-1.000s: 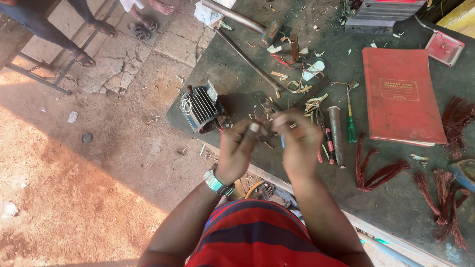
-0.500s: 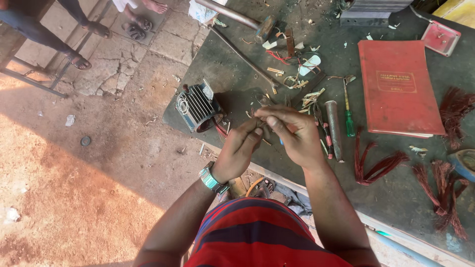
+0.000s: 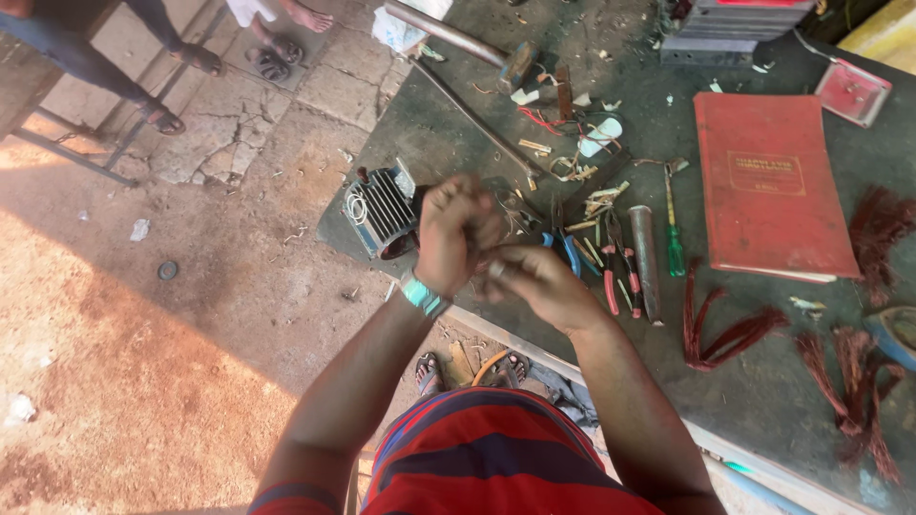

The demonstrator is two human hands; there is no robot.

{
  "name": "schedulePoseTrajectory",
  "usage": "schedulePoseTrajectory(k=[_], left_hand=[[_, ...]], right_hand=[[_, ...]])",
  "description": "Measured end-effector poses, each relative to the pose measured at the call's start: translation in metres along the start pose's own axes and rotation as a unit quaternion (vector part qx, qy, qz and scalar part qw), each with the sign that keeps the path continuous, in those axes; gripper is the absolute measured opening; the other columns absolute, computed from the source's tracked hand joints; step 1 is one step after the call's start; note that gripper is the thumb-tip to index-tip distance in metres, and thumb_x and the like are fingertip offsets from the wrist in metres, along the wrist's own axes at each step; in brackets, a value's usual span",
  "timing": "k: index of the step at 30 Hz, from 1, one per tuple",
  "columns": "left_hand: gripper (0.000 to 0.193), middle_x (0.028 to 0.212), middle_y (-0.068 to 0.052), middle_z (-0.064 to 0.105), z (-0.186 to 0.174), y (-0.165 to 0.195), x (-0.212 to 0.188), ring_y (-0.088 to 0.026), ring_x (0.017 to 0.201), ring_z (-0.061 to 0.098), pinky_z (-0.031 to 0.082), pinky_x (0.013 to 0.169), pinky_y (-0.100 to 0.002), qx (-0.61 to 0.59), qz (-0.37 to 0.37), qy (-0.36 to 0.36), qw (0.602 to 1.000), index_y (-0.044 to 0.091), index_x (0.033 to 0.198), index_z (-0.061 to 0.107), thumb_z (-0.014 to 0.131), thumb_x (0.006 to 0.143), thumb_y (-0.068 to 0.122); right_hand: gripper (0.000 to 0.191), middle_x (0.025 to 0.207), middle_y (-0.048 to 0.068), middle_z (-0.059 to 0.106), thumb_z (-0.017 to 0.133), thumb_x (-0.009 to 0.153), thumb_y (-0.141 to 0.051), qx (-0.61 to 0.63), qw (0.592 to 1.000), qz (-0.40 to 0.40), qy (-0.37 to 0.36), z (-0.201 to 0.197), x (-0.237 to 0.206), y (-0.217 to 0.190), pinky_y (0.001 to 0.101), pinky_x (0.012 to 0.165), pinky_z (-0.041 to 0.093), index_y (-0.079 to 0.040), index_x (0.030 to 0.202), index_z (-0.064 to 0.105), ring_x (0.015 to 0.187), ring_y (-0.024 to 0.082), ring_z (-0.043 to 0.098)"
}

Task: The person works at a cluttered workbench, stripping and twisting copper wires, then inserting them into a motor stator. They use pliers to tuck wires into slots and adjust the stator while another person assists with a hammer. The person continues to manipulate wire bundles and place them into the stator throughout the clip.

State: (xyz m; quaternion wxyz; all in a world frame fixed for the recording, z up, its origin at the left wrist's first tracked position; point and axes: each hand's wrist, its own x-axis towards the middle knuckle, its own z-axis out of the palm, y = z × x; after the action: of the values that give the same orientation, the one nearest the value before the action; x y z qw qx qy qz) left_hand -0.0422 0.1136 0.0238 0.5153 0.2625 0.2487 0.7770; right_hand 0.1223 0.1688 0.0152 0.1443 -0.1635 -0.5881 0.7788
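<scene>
Small finned motor (image 3: pixel 380 212) lies just beside left hand (image 3: pixel 456 234), right hand (image 3: pixel 534 283) farther off

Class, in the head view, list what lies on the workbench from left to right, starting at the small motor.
Small finned motor → red-handled pliers → green-handled screwdriver → red book → copper wire bundle.

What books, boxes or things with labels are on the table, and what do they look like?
Red book: flat on the table's right side, rectangular, with a framed gold label on its cover.
Small red case: upper right, beyond the book, squarish with a pale rim.
Grey and red box: top edge, ribbed sides, partly cut off.
No screens or signs show.
</scene>
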Motion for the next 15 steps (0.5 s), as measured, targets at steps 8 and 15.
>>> schedulePoseTrajectory(k=[8,15], left_hand=[[0.048,0.061,0.005,0.026,-0.037,0.025,0.07,-0.013,0.051,0.024,0.028,0.05,-0.031,-0.107,-0.028,0.092,0.99,0.017,0.071,0.035,0.049,0.106,0.047],[0.035,0.112,-0.009,0.075,-0.091,0.025,0.097,-0.02,0.108,0.073,0.055,0.1,-0.034,0.207,-0.015,0.097,0.973,0.007,0.121,0.065,0.059,0.103,0.036]], right_hand=[[0.031,0.064,-0.011,0.039,0.054,0.108,-0.028,-0.036,0.998,-0.003,0.043,-0.038,0.034,-0.026,0.0224,0.047,0.023,-0.003,0.107,0.071,0.054,0.002,0.031],[0.025,0.066,-0.002,0.048,0.058,0.109,-0.023,-0.31,0.935,-0.096,0.145,-0.07,0.087,-0.022,0.0269,0.055,0.033,-0.006,0.103,0.076,0.061,0.006,0.042]])
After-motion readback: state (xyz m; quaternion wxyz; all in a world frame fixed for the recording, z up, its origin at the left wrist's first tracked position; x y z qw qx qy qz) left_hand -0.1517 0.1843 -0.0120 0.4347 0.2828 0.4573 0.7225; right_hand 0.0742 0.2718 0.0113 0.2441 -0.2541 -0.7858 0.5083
